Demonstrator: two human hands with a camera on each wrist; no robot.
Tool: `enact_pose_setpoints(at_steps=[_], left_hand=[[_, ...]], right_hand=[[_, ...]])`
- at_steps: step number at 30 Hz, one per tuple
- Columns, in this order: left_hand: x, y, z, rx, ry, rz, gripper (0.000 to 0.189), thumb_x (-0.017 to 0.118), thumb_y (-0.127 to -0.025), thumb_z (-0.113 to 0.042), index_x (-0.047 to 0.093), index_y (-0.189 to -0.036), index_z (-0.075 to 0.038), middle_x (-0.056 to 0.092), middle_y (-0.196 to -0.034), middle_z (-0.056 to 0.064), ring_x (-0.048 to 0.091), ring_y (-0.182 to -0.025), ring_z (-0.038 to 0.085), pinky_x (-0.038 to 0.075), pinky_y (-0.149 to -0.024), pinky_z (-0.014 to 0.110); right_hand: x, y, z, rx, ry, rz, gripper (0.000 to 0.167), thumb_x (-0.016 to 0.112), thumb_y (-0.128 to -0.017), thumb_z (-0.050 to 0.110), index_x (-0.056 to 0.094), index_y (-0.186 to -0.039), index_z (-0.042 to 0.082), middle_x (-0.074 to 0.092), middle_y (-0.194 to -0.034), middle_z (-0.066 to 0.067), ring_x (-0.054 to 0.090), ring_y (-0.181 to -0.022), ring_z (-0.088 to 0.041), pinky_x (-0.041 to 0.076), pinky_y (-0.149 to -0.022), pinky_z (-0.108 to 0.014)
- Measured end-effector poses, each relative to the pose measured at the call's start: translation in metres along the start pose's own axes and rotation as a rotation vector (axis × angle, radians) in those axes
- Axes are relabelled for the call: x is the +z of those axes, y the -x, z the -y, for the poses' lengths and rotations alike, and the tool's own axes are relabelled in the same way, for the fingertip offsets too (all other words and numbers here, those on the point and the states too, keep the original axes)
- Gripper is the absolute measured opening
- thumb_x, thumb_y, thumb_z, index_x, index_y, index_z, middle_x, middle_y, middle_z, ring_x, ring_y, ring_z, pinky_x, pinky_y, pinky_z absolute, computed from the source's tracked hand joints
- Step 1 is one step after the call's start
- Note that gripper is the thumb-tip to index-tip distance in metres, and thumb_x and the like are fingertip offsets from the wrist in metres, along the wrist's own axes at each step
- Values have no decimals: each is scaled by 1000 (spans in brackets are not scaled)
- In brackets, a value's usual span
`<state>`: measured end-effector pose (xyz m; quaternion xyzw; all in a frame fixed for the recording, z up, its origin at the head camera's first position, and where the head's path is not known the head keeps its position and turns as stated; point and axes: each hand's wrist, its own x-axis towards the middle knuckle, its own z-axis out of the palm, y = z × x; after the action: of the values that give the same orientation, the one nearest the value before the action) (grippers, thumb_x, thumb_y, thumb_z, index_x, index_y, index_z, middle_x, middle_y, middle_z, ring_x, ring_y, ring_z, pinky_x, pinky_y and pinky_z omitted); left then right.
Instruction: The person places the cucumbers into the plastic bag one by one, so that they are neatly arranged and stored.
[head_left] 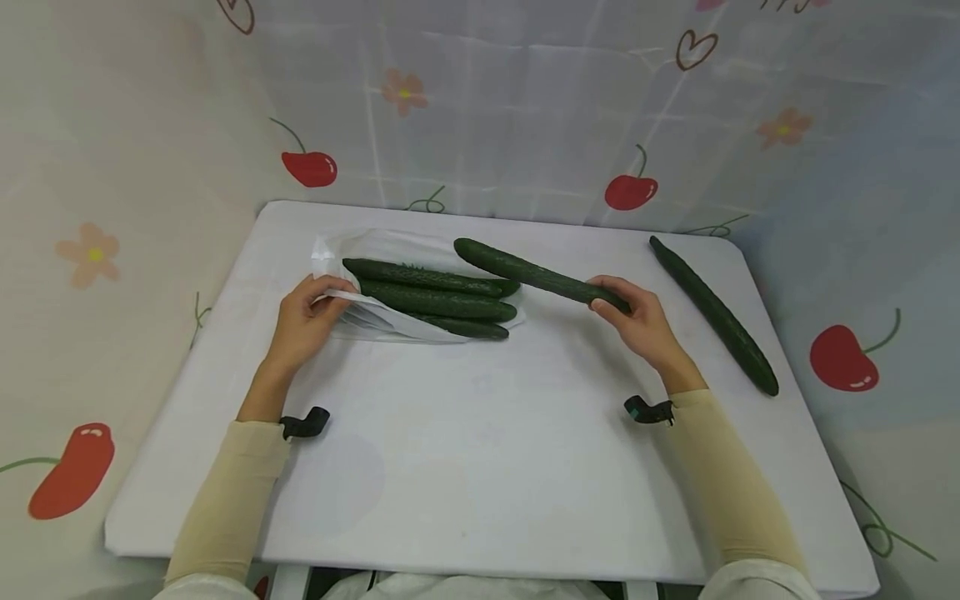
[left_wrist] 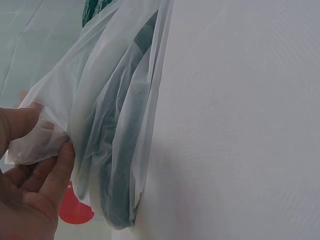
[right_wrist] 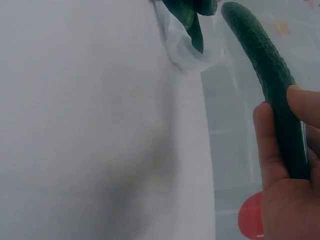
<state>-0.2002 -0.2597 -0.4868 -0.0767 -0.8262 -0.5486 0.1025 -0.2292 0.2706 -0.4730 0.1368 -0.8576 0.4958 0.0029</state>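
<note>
A thin white plastic bag (head_left: 386,321) lies at the back left of the table with several green cucumbers (head_left: 438,302) in it, their right ends sticking out of its open side. My left hand (head_left: 303,321) pinches the bag's left edge between thumb and fingers; the left wrist view shows the film (left_wrist: 115,85) gathered there, cucumbers dimly visible through it. In my right hand (head_left: 641,321) I grip another cucumber (head_left: 525,272) by its right end. Its far tip points left, above the bag's open side. To the right of that hand lies a separate cucumber (head_left: 712,315).
The white table (head_left: 480,467) has rounded corners. Behind it and at both sides hangs a pale curtain (head_left: 495,125) printed with cherries, flowers and hearts. A small black camera sits on each wrist, the left one (head_left: 306,422) and the right one (head_left: 648,410).
</note>
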Motion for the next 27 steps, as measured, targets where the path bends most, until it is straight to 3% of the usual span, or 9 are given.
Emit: enact_pose_setpoints(at_steps=[6, 13, 16, 21, 27], left_hand=[[2, -3, 2, 4, -21, 3, 15, 69, -104, -4, 76, -117, -2, 63, -117, -5, 63, -112, -5, 50, -94, 4], [3, -3, 2, -20, -32, -3, 15, 70, -104, -5, 76, -117, -4, 61, -115, -11, 66, -114, 0, 50, -93, 3], [2, -3, 3, -23, -28, -6, 15, 70, -103, -5, 76, -117, -5, 60, -115, -12, 64, -113, -3, 50, -93, 4], [1, -2, 2, -18, -20, -6, 14, 71, -104, -8, 77, -116, -7, 61, -115, -11, 66, -115, 2, 51, -93, 4], [0, -1, -1, -8, -27, 1, 14, 71, -104, -10, 77, -117, -8, 62, -116, -12, 67, -117, 6, 51, -94, 5]], right_hand=[[13, -27, 4, 3, -1, 53, 33, 70, -106, 18, 70, -139, 13, 69, -137, -12, 60, -110, -13, 48, -96, -12], [36, -57, 17, -37, -15, 115, 34, 71, -104, 13, 69, -138, 11, 68, -140, -13, 62, -116, -18, 48, -97, -13], [48, -71, 24, -76, -21, 142, 34, 71, -103, 9, 69, -137, 8, 69, -140, -14, 66, -120, -21, 53, -105, -22], [67, -90, 34, -108, -69, 169, 34, 70, -102, 3, 68, -137, 6, 67, -143, -14, 65, -132, -29, 51, -118, -50], [88, -106, 43, -143, -59, 194, 36, 69, -103, 1, 67, -138, 5, 66, -146, -16, 62, -137, -30, 52, -118, -51]])
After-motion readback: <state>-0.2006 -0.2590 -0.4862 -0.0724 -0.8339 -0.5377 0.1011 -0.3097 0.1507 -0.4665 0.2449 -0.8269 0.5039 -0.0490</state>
